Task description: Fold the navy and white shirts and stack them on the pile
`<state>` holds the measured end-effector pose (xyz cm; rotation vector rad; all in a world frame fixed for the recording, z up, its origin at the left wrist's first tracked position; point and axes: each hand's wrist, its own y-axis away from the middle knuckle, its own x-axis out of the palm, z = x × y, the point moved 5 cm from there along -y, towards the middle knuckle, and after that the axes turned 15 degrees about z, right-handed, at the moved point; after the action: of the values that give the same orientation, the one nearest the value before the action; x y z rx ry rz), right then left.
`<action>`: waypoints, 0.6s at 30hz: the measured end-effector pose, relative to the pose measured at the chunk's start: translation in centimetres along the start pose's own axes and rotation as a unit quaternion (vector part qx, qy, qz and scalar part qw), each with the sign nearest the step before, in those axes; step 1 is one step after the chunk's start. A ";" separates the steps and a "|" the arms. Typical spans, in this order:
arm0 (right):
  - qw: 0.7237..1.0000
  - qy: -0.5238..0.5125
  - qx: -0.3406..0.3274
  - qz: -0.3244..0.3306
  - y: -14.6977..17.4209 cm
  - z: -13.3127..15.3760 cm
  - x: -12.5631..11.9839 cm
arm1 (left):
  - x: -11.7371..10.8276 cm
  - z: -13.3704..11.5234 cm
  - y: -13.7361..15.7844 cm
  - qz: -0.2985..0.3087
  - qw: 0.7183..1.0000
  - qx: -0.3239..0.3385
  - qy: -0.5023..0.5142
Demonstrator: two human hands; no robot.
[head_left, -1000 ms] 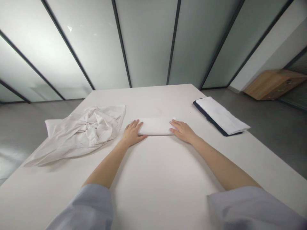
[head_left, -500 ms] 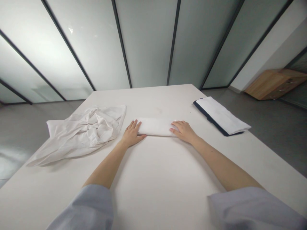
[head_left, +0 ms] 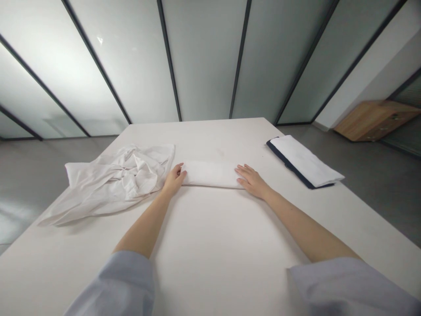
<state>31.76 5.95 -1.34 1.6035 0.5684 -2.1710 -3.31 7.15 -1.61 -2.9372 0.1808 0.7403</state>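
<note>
A folded white cloth [head_left: 210, 174] lies flat as a narrow rectangle in the middle of the white table. At its left end, my left hand [head_left: 174, 179] stands turned on its side, the fingers bent a little and the thumb apart from them. It is against the cloth's short edge, with no clear grip on it. My right hand [head_left: 252, 181] rests palm down over the right end, fingers spread, with the fingertips on the cloth.
A crumpled white cloth [head_left: 131, 175] lies at the left, close to my left hand. On the right sits a folded white cloth over dark navy fabric [head_left: 304, 160]. Beyond the table [head_left: 217, 245] are frosted glass panels [head_left: 204, 61] and a wooden cabinet [head_left: 371, 120].
My left hand has slid left off the cloth's top to its left edge and turned on its side, fingers bending. My right hand stays nearly in place. The view has shifted slightly.
</note>
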 end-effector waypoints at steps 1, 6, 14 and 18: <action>1.000 -0.001 0.003 0.002 0.0 -0.3 0.1 | 0.1 0.1 0.0 0.003 1.000 -0.006 0.018; 0.998 0.001 0.043 -0.036 0.1 -1.4 -0.6 | 0.6 -0.5 0.4 0.032 0.997 0.004 0.063; 0.998 -0.006 0.044 -0.047 0.4 -1.0 -1.0 | 0.8 -1.6 0.6 0.124 0.991 0.032 0.036; 0.998 -0.011 0.039 -0.047 0.3 -0.9 -1.1 | 0.2 -1.6 0.7 0.111 0.993 0.022 0.044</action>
<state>32.93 6.21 -0.59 1.6203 0.5700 -2.3026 -2.48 6.23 -0.34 -2.9401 0.5310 0.6222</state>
